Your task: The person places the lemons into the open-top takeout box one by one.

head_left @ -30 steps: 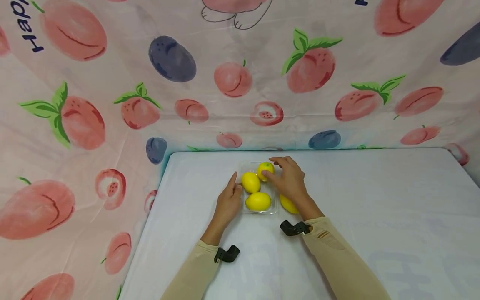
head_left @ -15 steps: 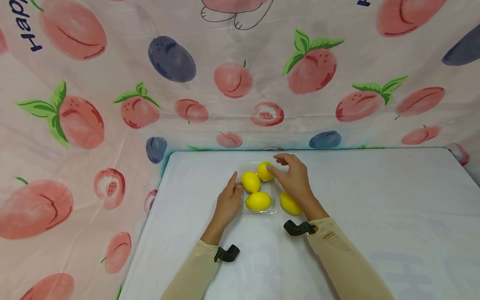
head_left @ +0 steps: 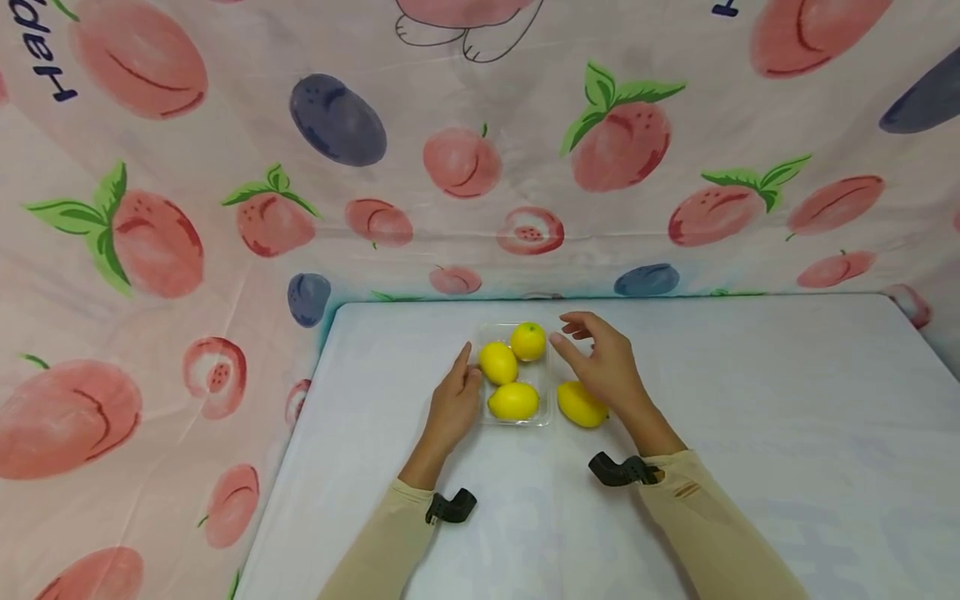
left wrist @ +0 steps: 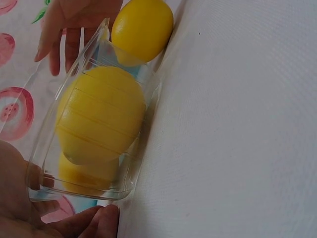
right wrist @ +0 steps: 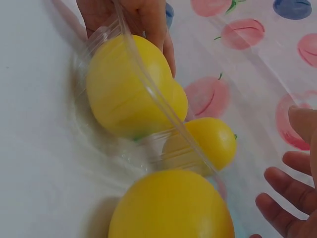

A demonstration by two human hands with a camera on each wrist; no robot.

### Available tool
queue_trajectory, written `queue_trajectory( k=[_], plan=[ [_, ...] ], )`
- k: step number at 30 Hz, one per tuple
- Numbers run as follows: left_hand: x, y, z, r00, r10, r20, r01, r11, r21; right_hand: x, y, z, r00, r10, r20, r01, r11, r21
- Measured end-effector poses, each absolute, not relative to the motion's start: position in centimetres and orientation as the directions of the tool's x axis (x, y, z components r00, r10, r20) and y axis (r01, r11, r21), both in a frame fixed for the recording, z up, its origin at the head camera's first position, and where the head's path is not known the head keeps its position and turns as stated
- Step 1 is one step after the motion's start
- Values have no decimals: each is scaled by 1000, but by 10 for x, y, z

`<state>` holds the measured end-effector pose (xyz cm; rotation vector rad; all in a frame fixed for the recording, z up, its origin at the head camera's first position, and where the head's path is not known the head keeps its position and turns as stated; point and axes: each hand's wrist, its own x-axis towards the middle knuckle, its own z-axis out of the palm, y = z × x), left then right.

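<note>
Three lemons in a clear box, one lemon next to it, and two hands close by.
The clear box [head_left: 532, 372] sits on the white surface [head_left: 750, 433]. Inside it, one yellow lemon [head_left: 513, 402] lies at the near end, another lemon [head_left: 498, 364] is by the left side, and a third lemon [head_left: 528, 342] is in the far right corner. A fourth lemon [head_left: 582, 406] lies on the surface just beside the box, to the right of its near end. The left hand [head_left: 453, 404] touches the left side of the box, with its pointer finger out straight. The right hand [head_left: 603, 362] is near the box's right side, fingers loose and apart, holding nothing. Past the far end of the box hangs a pink cloth [head_left: 517, 108] with fruit pictures on it.
</note>
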<state>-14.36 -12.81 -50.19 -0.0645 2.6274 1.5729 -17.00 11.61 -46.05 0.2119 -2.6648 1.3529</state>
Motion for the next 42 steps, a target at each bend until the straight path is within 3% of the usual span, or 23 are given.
queue_trajectory(
  k=[27,42],
  plan=[
    [-142,-129,-502,-994,-6,-107,-97,475,874,-124,168,-493,-971,-134,199,-239,641,-729],
    [-143,-129,-503,-995,-9,-98,-90,477,874,-113,174,-505,-975,-185,122,-217,684,-696]
  ],
)
